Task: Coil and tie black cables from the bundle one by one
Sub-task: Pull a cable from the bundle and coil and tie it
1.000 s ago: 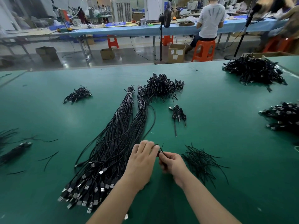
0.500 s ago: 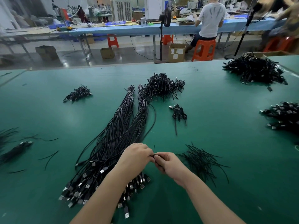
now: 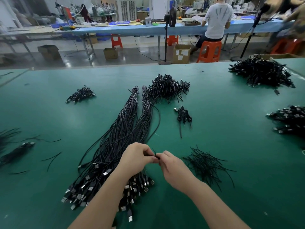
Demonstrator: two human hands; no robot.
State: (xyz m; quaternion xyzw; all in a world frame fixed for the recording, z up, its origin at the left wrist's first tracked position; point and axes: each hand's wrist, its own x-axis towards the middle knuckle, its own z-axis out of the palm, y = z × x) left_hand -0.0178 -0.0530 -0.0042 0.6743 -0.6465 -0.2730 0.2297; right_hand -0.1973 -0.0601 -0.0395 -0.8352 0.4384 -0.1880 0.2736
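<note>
a thin black twist tie (image 3: 155, 154) is pinched between the curled left hand (image 3: 137, 157) and right hand (image 3: 173, 169), just above the long glossy black cable bundle (image 3: 115, 146) on the green mat (image 3: 231, 129).

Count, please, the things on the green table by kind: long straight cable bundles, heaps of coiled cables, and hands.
Long straight cable bundles: 2
Heaps of coiled cables: 5; a dark thing at the left edge is unclear, so it is not counted
Hands: 2, left hand and right hand, both pinching a thin black strand
Total: 9
</note>
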